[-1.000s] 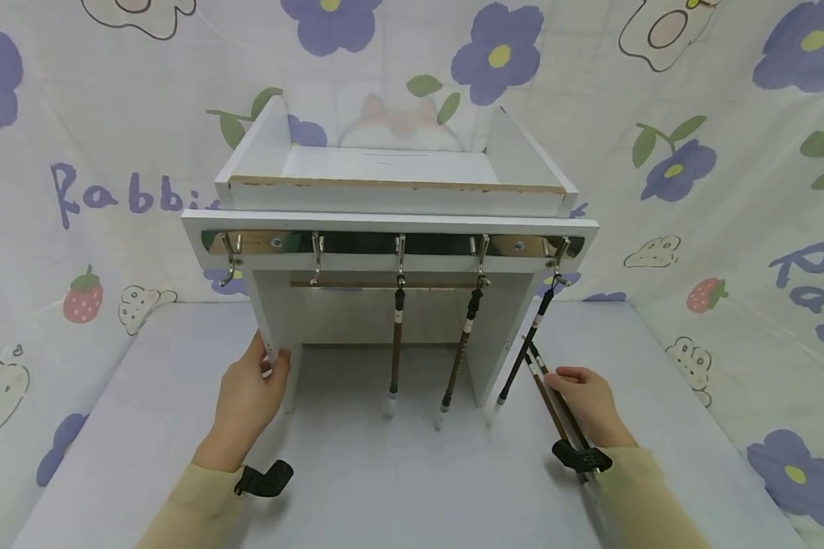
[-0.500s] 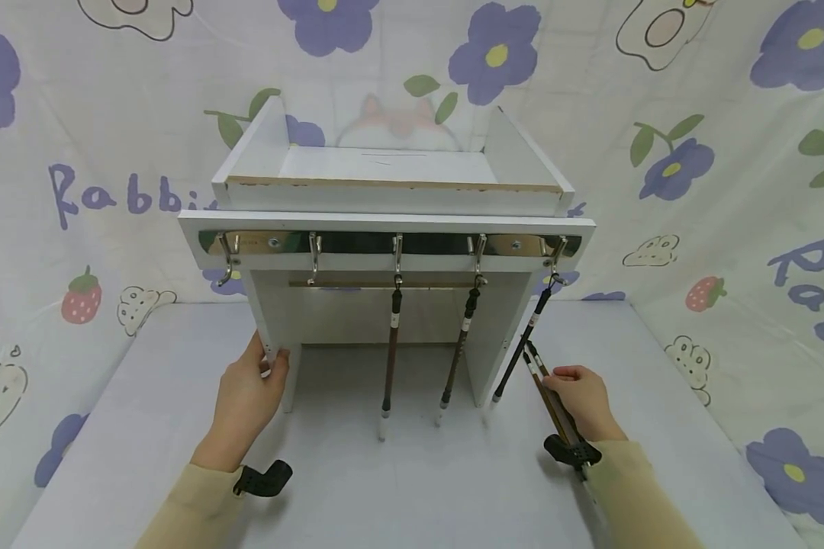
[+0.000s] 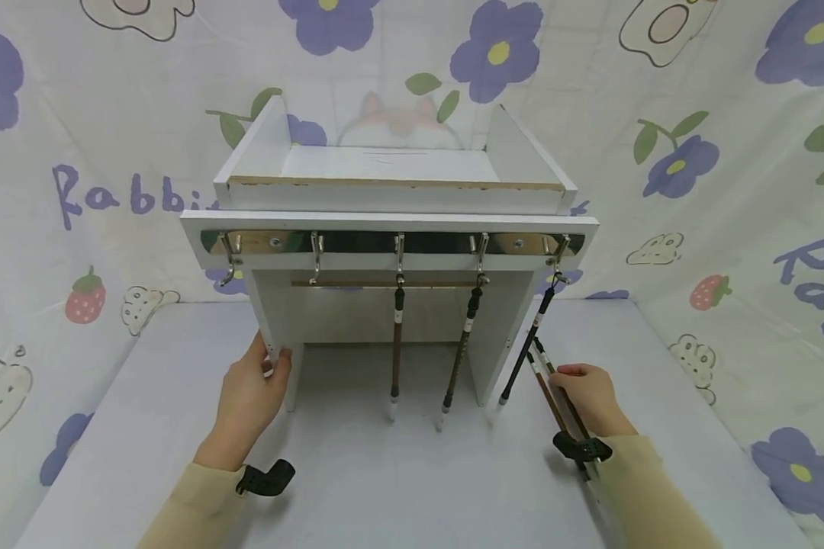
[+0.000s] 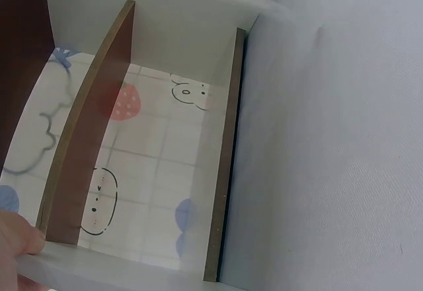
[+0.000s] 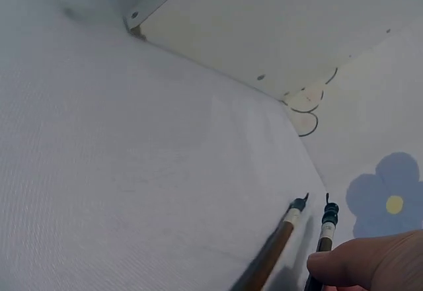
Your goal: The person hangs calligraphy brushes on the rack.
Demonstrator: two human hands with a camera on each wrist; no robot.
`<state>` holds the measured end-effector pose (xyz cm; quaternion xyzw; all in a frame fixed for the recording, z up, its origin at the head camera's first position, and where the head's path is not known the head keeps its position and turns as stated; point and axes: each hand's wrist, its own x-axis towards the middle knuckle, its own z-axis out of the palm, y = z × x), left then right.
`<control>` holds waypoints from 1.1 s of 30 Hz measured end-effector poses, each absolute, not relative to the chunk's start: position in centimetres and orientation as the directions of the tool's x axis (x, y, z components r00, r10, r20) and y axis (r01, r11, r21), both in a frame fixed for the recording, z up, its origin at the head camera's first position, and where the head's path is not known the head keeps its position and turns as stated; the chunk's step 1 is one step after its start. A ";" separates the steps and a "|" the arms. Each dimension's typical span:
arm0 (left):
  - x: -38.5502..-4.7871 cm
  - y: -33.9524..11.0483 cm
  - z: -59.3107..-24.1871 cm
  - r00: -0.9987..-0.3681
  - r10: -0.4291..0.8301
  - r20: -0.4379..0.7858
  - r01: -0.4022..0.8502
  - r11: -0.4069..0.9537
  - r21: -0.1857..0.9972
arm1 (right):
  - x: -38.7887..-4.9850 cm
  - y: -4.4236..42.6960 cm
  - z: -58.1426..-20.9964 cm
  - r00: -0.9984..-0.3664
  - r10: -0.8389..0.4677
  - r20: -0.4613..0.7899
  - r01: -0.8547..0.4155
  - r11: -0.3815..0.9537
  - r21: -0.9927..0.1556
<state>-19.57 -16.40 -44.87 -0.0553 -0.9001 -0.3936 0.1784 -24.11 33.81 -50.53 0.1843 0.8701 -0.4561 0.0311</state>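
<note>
My left hand (image 3: pixel 250 393) grips the left side panel of a white wooden shelf (image 3: pixel 398 202); its thumb (image 4: pixel 23 235) shows at the corner in the left wrist view. Under the shelf's top, a metal hook rail (image 3: pixel 357 244) carries several hooks. From the middle and right hooks hang three calligraphy brushes, tips down: a brown one (image 3: pixel 397 343), a second (image 3: pixel 461 347) and a black one (image 3: pixel 530 335). Right of the shelf, my right hand (image 3: pixel 590 400) pinches a calligraphy brush (image 5: pixel 324 245), loop end pointing away. Beside it another brown brush (image 5: pixel 271 258) lies apart, close to the table.
The two left hooks (image 3: pixel 229 263) carry nothing. A white table (image 3: pixel 412 488) spreads beneath, and a patterned cloth (image 3: pixel 659 114) hangs behind and at the sides. Black wrist devices (image 3: pixel 266 479) sit on both sleeves. The shelf's right panel (image 3: pixel 504 328) stands near the right hand.
The two brushes by the right hand came closer together half a second ago and now lie farther apart. The right hand has shifted only slightly. The left hand keeps its grip.
</note>
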 end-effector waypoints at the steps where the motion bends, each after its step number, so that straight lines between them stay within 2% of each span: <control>1: -19.6 -16.4 -44.9 -0.930 -0.041 0.365 0.240 0.685 0.688 | -24.1 34.0 -50.4 -0.932 0.281 -0.230 0.349 0.519 -0.780; 8: -19.6 -16.3 -44.8 -0.930 -0.043 0.364 0.236 0.688 0.686 | -23.1 34.8 -48.7 -0.937 0.246 -0.247 0.343 0.514 -0.786; 15: -19.5 -16.2 -44.7 -0.935 -0.037 0.352 0.235 0.679 0.696 | -21.6 35.0 -45.8 -0.968 0.221 -0.122 0.222 0.512 -0.830; 21: -19.4 -16.3 -44.7 -0.937 -0.032 0.347 0.234 0.679 0.696 | -19.9 35.0 -42.8 -0.984 0.168 -0.063 0.143 0.524 -0.840; 27: -19.4 -16.3 -44.6 -0.938 -0.030 0.346 0.236 0.676 0.698 | -18.6 34.6 -40.7 -0.984 0.175 0.031 0.068 0.528 -0.847; 33: -19.4 -16.3 -44.7 -0.940 -0.031 0.341 0.232 0.673 0.702 | -17.7 33.5 -39.3 -0.964 0.194 0.180 -0.051 0.532 -0.845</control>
